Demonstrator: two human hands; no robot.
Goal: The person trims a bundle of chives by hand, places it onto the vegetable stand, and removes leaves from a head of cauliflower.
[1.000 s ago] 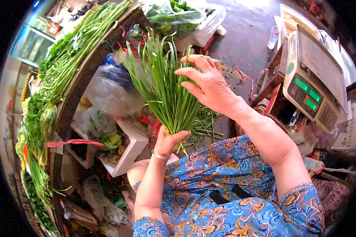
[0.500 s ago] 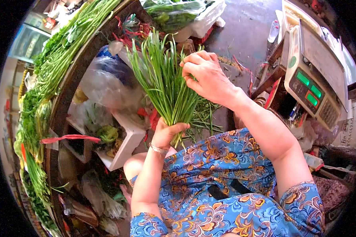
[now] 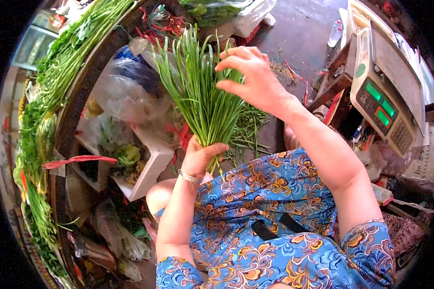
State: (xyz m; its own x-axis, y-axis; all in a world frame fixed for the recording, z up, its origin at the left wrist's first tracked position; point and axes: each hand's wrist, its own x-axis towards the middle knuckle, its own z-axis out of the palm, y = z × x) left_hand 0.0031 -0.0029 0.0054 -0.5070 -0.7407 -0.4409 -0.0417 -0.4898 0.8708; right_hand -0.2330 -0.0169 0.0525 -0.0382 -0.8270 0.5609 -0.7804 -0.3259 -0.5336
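chives: bunch of long green chives (image 3: 200, 91), held upright over the person's lap, stalks fanning out toward the top, lower ends pinched together.
left hand: left hand (image 3: 200, 156) wrapped tight around the bottom of the bunch, fingers curled fully closed on the stalks; a thin bracelet sits at the wrist.
right hand: right hand (image 3: 253, 79) raised against the upper right side of the bunch, fingers spread and loosely bent, fingertips touching the leaf tops; cannot tell whether any stalk is pinched between them.
clothing: blue dress with orange swirl pattern (image 3: 275, 221) covers the lap just below the bunch.
trimmings: loose green trimmings (image 3: 248, 130) lie scattered on the dark floor behind the bunch.
box: white foam box (image 3: 147, 168) just left of the left hand, with leafy greens inside.
bags: clear plastic bags (image 3: 125, 91) piled beyond the box, left of the chives.
stall edge: dark curved board (image 3: 74, 111) runs along the left, with long green vegetables (image 3: 67, 62) laid along its outer edge.
scale: electronic scale (image 3: 383, 91) with lit green displays, at the right, well apart from both hands.
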